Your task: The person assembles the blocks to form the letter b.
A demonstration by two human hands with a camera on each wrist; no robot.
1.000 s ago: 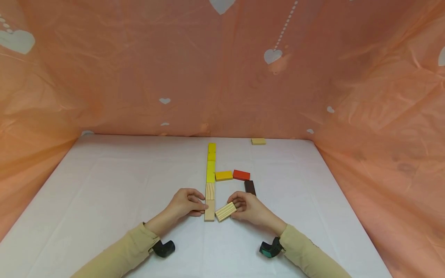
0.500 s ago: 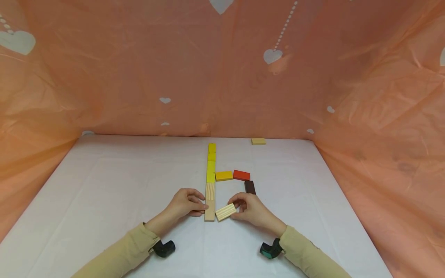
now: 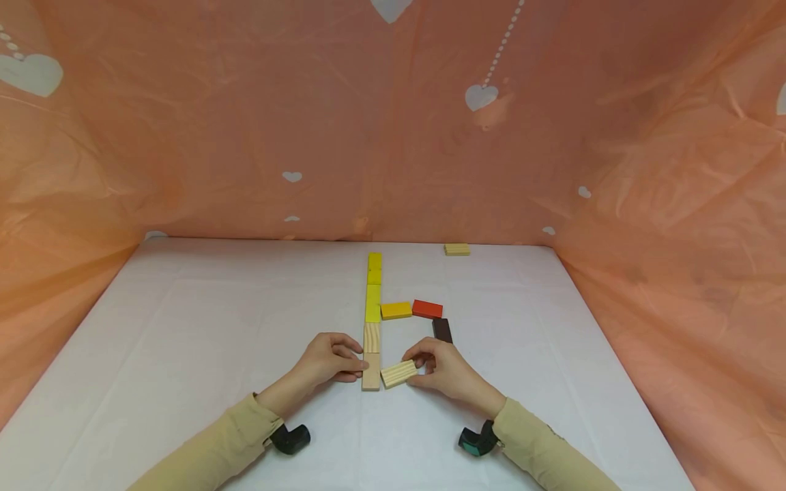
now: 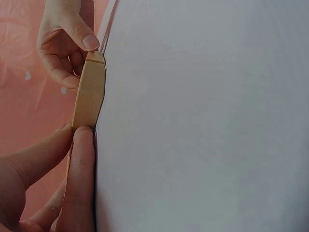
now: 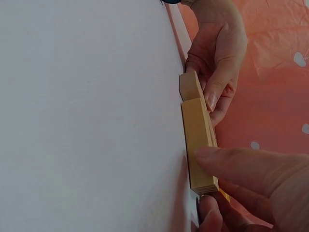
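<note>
In the head view, a straight column of flat blocks runs from a yellow block (image 3: 374,268) at the far end to a plain wooden block (image 3: 371,379) nearest the person. My left hand (image 3: 328,358) touches that plain block from the left, its thumb tip at the upper edge. My right hand (image 3: 448,368) pinches a striped wooden block (image 3: 398,374) between thumb and fingers. This block slants, its left end right beside the plain block. In the right wrist view, the right thumb (image 5: 241,162) lies along the face of the striped block (image 5: 195,145).
An orange block (image 3: 396,311), a red block (image 3: 426,309) and a dark brown block (image 3: 442,331) curve rightward from the column. Another wooden block (image 3: 457,249) lies at the white table's (image 3: 245,286) back edge. An orange sheet (image 3: 344,136) with hearts hangs behind.
The striped block in my right hand has turned slightly, its near edge shifting a little away from the person. My left hand and the other blocks stay where they were.
</note>
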